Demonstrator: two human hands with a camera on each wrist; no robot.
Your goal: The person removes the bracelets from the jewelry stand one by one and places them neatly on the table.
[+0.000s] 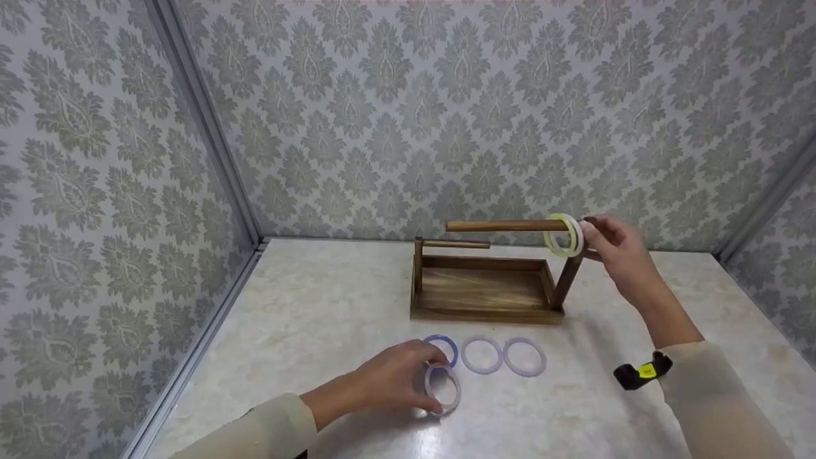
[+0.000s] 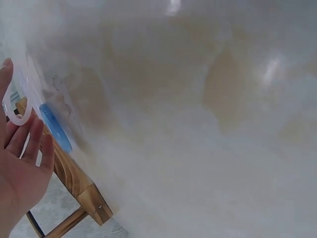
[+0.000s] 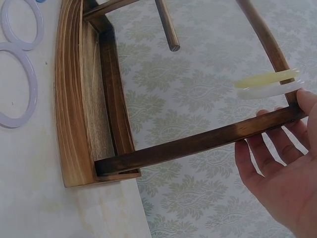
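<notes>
My left hand [image 1: 395,376] pinches a pale translucent bangle [image 1: 457,387] between thumb and fingers, tilted up above the table. Just behind it lies a blue bangle [image 1: 454,347], partly covered by the fingers. My right hand [image 1: 618,255] grips the top of the tall post [image 1: 566,284] of a wooden bangle stand, thumb at the corner where the long rod [image 1: 497,225] begins. Around that rod, close to the thumb, hang a yellow bangle [image 3: 265,78] and a white bangle [image 3: 267,91] side by side.
Two lavender bangles [image 1: 482,371] lie flat in front of the stand's wooden tray [image 1: 488,315]. A shorter rod [image 1: 456,243] juts from the stand's left post. Patterned wall panels [image 1: 382,127] enclose the marbled table [image 1: 319,306] at the back and sides.
</notes>
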